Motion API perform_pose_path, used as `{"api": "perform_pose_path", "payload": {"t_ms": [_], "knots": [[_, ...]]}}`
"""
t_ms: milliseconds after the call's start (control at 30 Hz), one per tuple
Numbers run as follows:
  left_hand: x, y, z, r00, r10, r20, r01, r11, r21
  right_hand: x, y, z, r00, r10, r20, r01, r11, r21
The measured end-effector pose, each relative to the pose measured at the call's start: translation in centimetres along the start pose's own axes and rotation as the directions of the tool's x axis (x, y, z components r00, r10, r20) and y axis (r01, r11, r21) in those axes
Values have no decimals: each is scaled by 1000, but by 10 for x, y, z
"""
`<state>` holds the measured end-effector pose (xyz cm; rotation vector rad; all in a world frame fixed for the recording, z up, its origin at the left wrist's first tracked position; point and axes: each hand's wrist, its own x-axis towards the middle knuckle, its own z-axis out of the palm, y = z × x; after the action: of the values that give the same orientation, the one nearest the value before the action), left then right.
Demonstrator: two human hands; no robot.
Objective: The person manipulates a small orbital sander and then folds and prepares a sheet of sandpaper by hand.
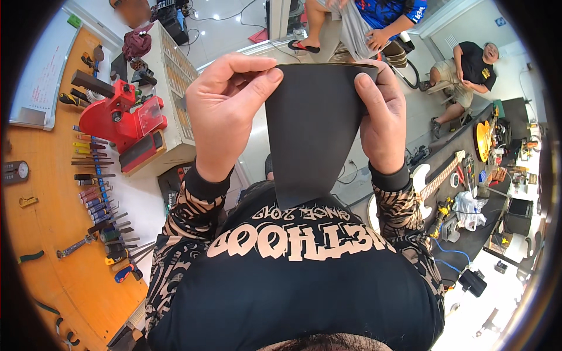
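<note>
Room: workshop seen from the head view, with a pale glossy floor (246, 35) in the far middle and work surfaces on both sides.
Left side: an orange-brown wooden table (52, 234) carries a row of screwdrivers and files (96, 193); a red machine (120, 120) stands just beyond it, beside a white cabinet (175, 99).
Right side: a dark table (468, 234) holds a white electric guitar (430, 184), a yellow guitar body (484, 139) farther off, and small clutter near them.
Far background: two other people sit on the floor side, one in a blue top (386, 17), one in a black top (474, 64).
Dark sheet: a thin, flat, dark grey sheet (310, 134) hangs upright in the middle, in front of the person's chest, narrowing toward its lower edge, which overlaps the black printed shirt (293, 275).
Left hand: the left hand (225, 111) has its grip closed on the sheet's upper left corner, thumb in front, fingers curled behind.
Right hand: the right hand (383, 120) has its grip closed on the upper right edge, thumb on the near face.
Sleeves: both forearms wear patterned black and tan sleeves (190, 216).
</note>
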<state>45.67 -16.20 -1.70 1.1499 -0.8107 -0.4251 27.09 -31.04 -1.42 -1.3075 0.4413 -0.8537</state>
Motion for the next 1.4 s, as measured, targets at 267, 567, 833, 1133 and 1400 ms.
{"api": "perform_pose_path", "payload": {"t_ms": [267, 567, 833, 1133, 1400], "knots": [[-2, -9, -4, 999, 32, -42, -33, 999, -21, 5, 3, -6, 999, 8, -34, -10, 999, -53], [-7, -21, -6, 997, 22, -67, -24, 999, -35, 9, 17, -13, 999, 40, -19, -40, 999, 31], [-14, -36, -13, 999, 40, 9, -40, 999, -37, 8, 44, -19, 988, 150, -49, -127, 943, 308], [-12, -68, -11, 999, -7, -33, 2, 991, -136, 38, 61, -33, 985, 163, 57, -172, 955, 241], [-2, -116, -23, 997, -54, -48, 51, 997, -61, 68, 91, -37, 959, 282, -9, -272, 931, 245]]}}
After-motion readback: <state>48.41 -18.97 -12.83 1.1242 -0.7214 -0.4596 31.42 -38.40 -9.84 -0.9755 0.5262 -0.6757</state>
